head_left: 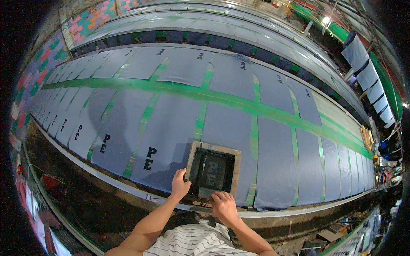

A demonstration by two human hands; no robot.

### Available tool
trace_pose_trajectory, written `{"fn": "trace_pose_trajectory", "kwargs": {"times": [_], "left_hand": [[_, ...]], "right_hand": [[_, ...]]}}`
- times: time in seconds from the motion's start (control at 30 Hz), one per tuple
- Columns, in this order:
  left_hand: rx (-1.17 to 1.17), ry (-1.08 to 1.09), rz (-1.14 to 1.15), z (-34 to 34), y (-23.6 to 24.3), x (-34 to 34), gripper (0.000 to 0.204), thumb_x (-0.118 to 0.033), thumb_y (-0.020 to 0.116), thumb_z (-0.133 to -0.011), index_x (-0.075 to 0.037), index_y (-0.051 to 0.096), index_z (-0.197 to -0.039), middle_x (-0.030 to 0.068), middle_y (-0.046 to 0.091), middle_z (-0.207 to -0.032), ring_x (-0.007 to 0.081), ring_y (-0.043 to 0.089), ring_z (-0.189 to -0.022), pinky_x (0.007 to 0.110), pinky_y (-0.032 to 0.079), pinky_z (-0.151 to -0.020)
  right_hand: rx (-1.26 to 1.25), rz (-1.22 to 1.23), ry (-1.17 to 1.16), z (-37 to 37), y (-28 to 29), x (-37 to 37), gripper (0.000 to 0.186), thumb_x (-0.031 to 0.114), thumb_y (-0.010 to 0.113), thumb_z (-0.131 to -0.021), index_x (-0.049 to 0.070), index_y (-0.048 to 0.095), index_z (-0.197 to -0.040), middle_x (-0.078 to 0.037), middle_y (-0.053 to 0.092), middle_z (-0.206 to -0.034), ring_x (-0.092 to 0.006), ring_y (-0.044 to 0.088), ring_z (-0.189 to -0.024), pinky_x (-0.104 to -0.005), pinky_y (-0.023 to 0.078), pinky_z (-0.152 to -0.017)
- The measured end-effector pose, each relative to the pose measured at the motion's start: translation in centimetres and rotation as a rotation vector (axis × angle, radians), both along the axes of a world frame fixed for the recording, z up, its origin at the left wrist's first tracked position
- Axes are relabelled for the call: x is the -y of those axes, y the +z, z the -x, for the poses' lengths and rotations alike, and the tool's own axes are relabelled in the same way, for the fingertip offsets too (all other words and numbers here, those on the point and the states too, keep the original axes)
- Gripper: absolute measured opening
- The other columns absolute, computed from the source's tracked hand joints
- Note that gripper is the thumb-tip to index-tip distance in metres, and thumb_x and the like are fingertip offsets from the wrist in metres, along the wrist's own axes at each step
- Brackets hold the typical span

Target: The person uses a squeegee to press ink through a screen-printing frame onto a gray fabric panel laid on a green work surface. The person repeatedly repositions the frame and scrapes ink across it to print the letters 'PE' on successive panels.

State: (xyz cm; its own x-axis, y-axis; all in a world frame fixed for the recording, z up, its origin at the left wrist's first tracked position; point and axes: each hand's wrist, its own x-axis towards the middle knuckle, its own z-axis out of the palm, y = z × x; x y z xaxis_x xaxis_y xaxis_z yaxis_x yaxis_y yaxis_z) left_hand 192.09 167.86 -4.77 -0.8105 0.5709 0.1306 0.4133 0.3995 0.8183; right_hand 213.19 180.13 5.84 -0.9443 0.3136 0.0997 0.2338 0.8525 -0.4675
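A square printing screen (235, 168) with a pale frame and dark mesh lies on a blue-grey fabric panel (229, 125) near the bench's front edge, a faint lettered stencil in its middle. My left hand (181, 184) is closed on the screen's left edge. My right hand (224, 207) has its fingers curled over the bottom edge of the frame; a small grey patch beside its fingertips is too unclear to name.
The long bench (179, 88) with a green strip carries rows of panels, several with black printed marks. Behind it run further long benches (179, 21). A patterned brick wall (36, 64) is left; hanging panels (367, 77) and clutter (382, 170) are right.
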Motion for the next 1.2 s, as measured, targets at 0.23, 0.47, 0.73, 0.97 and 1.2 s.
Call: {"fn": "trace_pose_trajectory", "kwargs": {"times": [0.23, 0.47, 0.73, 0.97, 1.2], "left_hand": [[0.07, -0.053, 0.038, 0.2, -0.2, 0.1, 0.063, -0.001, 0.067, -0.073, 0.003, 0.052, -0.134, 0.0199, 0.055, -0.125, 0.0392, 0.054, -0.118, 0.044, 0.045, -0.101], [0.008, -0.007, 0.016, 0.0, 0.3, 0.0, 0.06, -0.004, 0.066, -0.067, 0.004, 0.056, -0.125, 0.0194, 0.06, -0.113, 0.0385, 0.059, -0.109, 0.043, 0.047, -0.098], [0.121, -0.088, 0.177, 0.0, 2.9, 0.0, 0.062, 0.001, 0.069, -0.076, 0.005, 0.05, -0.135, 0.0194, 0.054, -0.126, 0.0389, 0.053, -0.119, 0.045, 0.045, -0.099], [0.127, -0.081, 0.151, 0.0, 2.6, -0.2, 0.059, 0.0, 0.071, -0.078, 0.005, 0.051, -0.134, 0.0203, 0.053, -0.127, 0.0406, 0.053, -0.121, 0.047, 0.045, -0.1], [0.136, -0.055, 0.132, -0.1, 2.0, -0.2, 0.057, 0.0, 0.07, -0.078, 0.004, 0.052, -0.133, 0.0193, 0.054, -0.127, 0.0401, 0.052, -0.122, 0.046, 0.044, -0.103]], "right_hand": [[-0.045, -0.001, -0.03, 1.1, -2.4, -0.9, 0.042, 0.008, 0.069, -0.069, 0.001, 0.064, -0.111, -0.015, 0.065, -0.114, -0.0345, 0.061, -0.106, -0.0429, 0.051, -0.094], [-0.122, -0.031, 0.009, -0.1, -2.8, 0.2, 0.042, 0.005, 0.068, -0.069, 0.0, 0.063, -0.11, -0.017, 0.065, -0.113, -0.0361, 0.06, -0.107, -0.0442, 0.051, -0.094], [-0.146, -0.101, -0.011, 3.9, -4.7, -4.5, 0.059, -0.001, 0.069, -0.06, 0.0, 0.058, -0.118, -0.017, 0.06, -0.121, -0.0375, 0.056, -0.113, -0.0455, 0.048, -0.098], [-0.203, -0.167, -0.037, 8.6, -5.3, -9.5, 0.054, -0.003, 0.07, -0.061, 0.0, 0.06, -0.114, -0.017, 0.061, -0.12, -0.0383, 0.056, -0.113, -0.0453, 0.049, -0.098], [-0.219, -0.057, -0.05, 9.6, -3.1, -11.6, 0.04, -0.004, 0.066, -0.066, 0.002, 0.062, -0.105, -0.017, 0.065, -0.106, -0.0392, 0.059, -0.103, -0.0472, 0.051, -0.088]]}}
